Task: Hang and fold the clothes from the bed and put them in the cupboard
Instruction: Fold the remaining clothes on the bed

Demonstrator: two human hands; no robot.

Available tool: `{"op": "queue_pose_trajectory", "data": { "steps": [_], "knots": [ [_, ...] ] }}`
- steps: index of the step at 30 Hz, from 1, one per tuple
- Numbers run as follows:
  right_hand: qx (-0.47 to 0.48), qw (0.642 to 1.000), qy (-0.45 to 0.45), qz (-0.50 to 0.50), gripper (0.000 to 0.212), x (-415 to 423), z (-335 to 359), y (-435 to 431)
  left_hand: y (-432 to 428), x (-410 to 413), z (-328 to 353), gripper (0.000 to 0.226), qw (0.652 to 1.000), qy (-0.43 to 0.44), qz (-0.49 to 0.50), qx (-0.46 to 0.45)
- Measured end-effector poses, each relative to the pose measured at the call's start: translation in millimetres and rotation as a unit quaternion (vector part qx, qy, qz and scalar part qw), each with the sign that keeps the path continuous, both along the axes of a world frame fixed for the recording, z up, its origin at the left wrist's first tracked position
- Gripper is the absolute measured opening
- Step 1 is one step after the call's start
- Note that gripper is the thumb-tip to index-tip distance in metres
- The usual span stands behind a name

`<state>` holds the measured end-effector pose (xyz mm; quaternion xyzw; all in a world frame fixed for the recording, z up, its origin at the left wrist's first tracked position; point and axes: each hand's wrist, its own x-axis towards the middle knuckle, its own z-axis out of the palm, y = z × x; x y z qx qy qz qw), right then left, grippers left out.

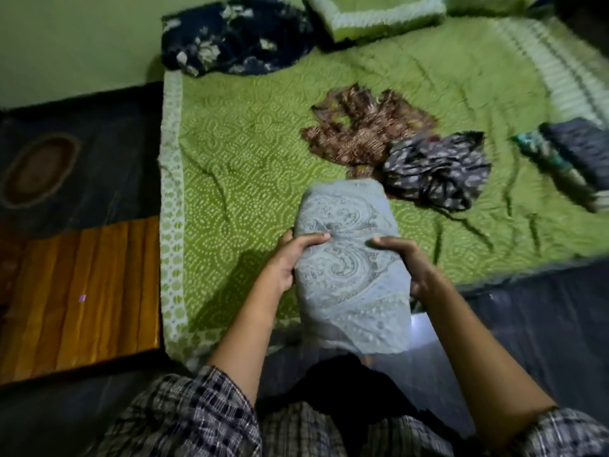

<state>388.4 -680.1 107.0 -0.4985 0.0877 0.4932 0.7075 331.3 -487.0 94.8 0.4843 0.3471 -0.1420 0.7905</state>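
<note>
Now held: our left hand and right hand clasp the folded grey cloth.
Left: brown garment, dark garment crumpled on bed.

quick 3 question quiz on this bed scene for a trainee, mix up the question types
1. True or false: the left hand and the right hand both grip the folded grey patterned cloth.
2. The brown garment on the bed is: A) crumpled and unfolded, B) neatly folded, C) on a hanger.
3. Fill in: the brown garment and the dark patterned garment beside it lie on a ____ bedspread.

Key: 1 true; 2 A; 3 green
</note>
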Motion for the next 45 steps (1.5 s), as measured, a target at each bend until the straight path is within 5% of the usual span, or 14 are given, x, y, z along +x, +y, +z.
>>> {"op": "queue_pose_trajectory", "data": {
  "steps": [6, 14, 21, 29, 45],
  "knots": [
    [-0.063, 0.992, -0.011, -0.107, 0.034, 23, 47, -109, -105, 45, 56, 0.074, 0.991, -0.105, -0.080, -0.025],
    [-0.108, 0.982, -0.056, -0.147, 0.062, 87, 69, -285, -278, 122, 71, 0.082, 0.976, -0.139, -0.151, -0.068],
    [-0.101, 0.977, -0.041, -0.182, 0.055, 129, 79, -432, -418, 181, 72, 0.090, 0.971, -0.136, -0.177, -0.089],
    [-0.077, 0.975, -0.016, -0.208, 0.048, 218, 57, -516, -501, 283, 51, 0.085, 0.972, -0.117, -0.190, -0.076],
    [-0.187, 0.971, 0.001, -0.146, 0.041, 487, -2, -607, -597, 525, -8, 0.082, 0.993, -0.032, -0.085, -0.072]
  ]
}}
